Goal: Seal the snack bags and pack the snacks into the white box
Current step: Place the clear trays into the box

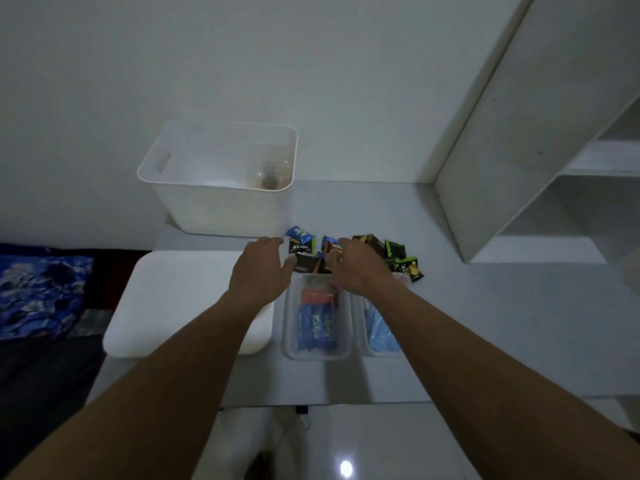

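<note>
Now, your table [502,323] runs across the whole view, with a white shelf unit [519,133] standing on its right side and a blue patterned cover [41,289] lying off its left edge. At the back left stands the white box [221,209], upright and open-topped; something clear sits in its right corner, too dim to name. Its lid [173,299] lies flat on the near left, partly under your left forearm. Just right of the lid lie two clear bags side by side: the middle bag [288,323] holds blue and red packs, and the right bag [363,344] holds something pale blue, half hidden by your right arm. Your left hand [259,268] is relaxed, fingers straight, thumb against the left end of a brown packet [311,265]. Your right hand [360,268] curls its fingers round that packet's right end, above the middle bag's mouth. Behind it, loose snacks [398,258] crowd the space between bags and box, and a small blue packet [298,233] touches the box's front wall.
</note>
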The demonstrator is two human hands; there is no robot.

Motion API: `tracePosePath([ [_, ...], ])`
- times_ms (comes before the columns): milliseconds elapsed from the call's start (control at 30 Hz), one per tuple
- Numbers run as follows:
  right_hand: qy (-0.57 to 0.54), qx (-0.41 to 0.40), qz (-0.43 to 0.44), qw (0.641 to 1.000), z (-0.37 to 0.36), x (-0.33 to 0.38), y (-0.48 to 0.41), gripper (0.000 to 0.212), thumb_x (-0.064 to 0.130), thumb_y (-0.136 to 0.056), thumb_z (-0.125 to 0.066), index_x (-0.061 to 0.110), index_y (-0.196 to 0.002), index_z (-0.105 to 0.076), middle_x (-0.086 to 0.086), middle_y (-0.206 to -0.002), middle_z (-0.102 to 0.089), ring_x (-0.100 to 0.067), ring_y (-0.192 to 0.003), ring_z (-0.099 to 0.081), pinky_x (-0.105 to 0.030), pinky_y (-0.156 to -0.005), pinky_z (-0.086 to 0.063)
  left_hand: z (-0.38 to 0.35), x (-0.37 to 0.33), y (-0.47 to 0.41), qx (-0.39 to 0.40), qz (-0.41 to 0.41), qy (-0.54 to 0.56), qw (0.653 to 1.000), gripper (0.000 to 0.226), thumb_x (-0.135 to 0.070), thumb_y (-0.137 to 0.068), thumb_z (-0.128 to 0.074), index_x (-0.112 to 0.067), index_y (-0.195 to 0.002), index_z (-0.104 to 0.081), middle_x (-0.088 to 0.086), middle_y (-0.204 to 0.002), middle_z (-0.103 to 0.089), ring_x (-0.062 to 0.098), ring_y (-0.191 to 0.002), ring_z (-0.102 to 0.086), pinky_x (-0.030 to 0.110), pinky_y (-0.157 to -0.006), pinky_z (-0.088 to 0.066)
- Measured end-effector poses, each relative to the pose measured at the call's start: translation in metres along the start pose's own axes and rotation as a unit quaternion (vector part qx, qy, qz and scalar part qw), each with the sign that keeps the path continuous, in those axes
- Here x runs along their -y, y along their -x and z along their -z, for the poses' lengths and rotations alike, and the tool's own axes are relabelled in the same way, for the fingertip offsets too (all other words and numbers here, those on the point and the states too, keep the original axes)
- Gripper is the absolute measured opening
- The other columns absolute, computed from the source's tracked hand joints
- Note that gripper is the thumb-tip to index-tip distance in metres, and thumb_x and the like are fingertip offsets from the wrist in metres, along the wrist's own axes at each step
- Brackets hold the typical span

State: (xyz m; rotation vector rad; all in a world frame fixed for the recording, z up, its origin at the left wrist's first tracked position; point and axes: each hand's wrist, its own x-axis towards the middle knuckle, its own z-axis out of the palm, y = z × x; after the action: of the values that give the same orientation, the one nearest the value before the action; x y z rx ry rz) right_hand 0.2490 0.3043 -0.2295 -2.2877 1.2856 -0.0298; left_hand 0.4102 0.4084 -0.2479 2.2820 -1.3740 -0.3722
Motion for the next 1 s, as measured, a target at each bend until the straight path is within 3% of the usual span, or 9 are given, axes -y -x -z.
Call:
tracePosePath([
  [100, -0.007, 0.014, -0.001, 1.0, -0.028, -0.011, 0.008, 0.041, 0.033, -0.088, -0.052, 0.007, -0.118, -0.06, -0.015, -0.117, -0.064, -0.033, -0.108, -0.061, -0.036, -0.085, -0.051, -0.025, 0.01, 0.012, 0.037, 0.013, -0.004, 0.999, 0.056, -0.04, -0.094, -0.056, -0.009, -0.141, -0.048, 0.013, -0.142, -0.052, 0.03, -0.131, -0.046, 0.04, -0.109, -0.037],
  [200, -0.002, 0.042, -0.033, 0.999, -0.053, -0.017, 0.016, 0.025, 0.021, -0.09, -0.054, 0.006, -0.109, -0.059, -0.014, -0.111, -0.063, -0.031, -0.101, -0.062, -0.033, -0.076, -0.048, -0.046, 0.015, 0.024, 0.071, 0.027, -0.001, 0.997, 0.057, -0.039, -0.093, -0.058, -0.01, -0.141, -0.047, 0.012, -0.14, -0.053, 0.029, -0.128, -0.05, 0.04, -0.108, -0.039],
  [433, -0.023, 0.023, -0.066, 0.997, -0.081, -0.018, 0.019, 0.037, 0.012, -0.085, -0.061, 0.006, -0.122, -0.058, -0.013, -0.119, -0.061, -0.031, -0.11, -0.06, -0.039, -0.089, -0.052, -0.065, 0.023, 0.033, 0.121, 0.094, 0.018, 0.988, 0.048, -0.03, -0.093, -0.061, -0.002, -0.132, -0.054, 0.017, -0.129, -0.062, 0.032, -0.118, -0.057, 0.036, -0.099, -0.044],
  [567, -0.053, -0.007, -0.098, 0.994, -0.084, -0.017, 0.02, 0.027, 0.012, -0.089, -0.059, 0.008, -0.116, -0.063, -0.014, -0.113, -0.066, -0.032, -0.104, -0.063, -0.038, -0.084, -0.053, -0.069, 0.025, 0.031, 0.116, 0.158, 0.09, 0.977, 0.043, -0.016, -0.089, -0.058, -0.003, -0.131, -0.058, 0.017, -0.129, -0.063, 0.034, -0.118, -0.059, 0.038, -0.103, -0.046],
  [700, -0.092, -0.033, -0.105, 0.99, -0.081, -0.015, 0.023, 0.019, 0.01, -0.087, -0.06, 0.008, -0.101, -0.072, -0.011, -0.101, -0.071, -0.029, -0.096, -0.067, -0.033, -0.076, -0.054, -0.059, 0.023, 0.031, 0.087, 0.185, 0.114, 0.972, 0.04, -0.014, -0.088, -0.06, -0.007, -0.127, -0.063, 0.014, -0.129, -0.064, 0.032, -0.119, -0.059, 0.033, -0.103, -0.042],
  [833, -0.166, -0.055, -0.094, 0.98, -0.062, -0.006, 0.028, 0.03, 0.0, -0.085, -0.055, 0.012, -0.109, -0.069, -0.006, -0.103, -0.07, -0.024, -0.095, -0.064, -0.026, -0.072, -0.044, -0.04, 0.014, 0.025, 0.066, 0.189, 0.136, 0.97, 0.037, -0.018, -0.086, -0.058, -0.013, -0.122, -0.068, 0.01, -0.117, -0.071, 0.03, -0.105, -0.067, 0.033, -0.097, -0.05],
  [900, -0.199, -0.06, -0.083, 0.975, -0.049, -0.005, 0.031, 0.037, -0.002, -0.081, -0.056, 0.015, -0.112, -0.066, -0.004, -0.102, -0.07, -0.023, -0.093, -0.063, -0.027, -0.071, -0.046, -0.031, 0.005, 0.019, 0.051, 0.19, 0.16, 0.967, 0.046, -0.02, -0.083, -0.058, -0.017, -0.128, -0.063, 0.01, -0.116, -0.071, 0.029, -0.102, -0.069, 0.038, -0.097, -0.052],
  [1000, -0.223, -0.083, -0.069, 0.969, -0.029, -0.014, 0.035, 0.039, 0.001, -0.076, -0.059, 0.016, -0.111, -0.064, -0.005, -0.103, -0.07, -0.025, -0.097, -0.066, -0.03, -0.076, -0.053, -0.017, -0.021, 0.017, 0.029, 0.172, 0.193, 0.966, 0.048, -0.017, -0.082, -0.059, -0.023, -0.129, -0.059, 0.009, -0.108, -0.073, 0.028, -0.097, -0.069, 0.035, -0.093, -0.052],
])
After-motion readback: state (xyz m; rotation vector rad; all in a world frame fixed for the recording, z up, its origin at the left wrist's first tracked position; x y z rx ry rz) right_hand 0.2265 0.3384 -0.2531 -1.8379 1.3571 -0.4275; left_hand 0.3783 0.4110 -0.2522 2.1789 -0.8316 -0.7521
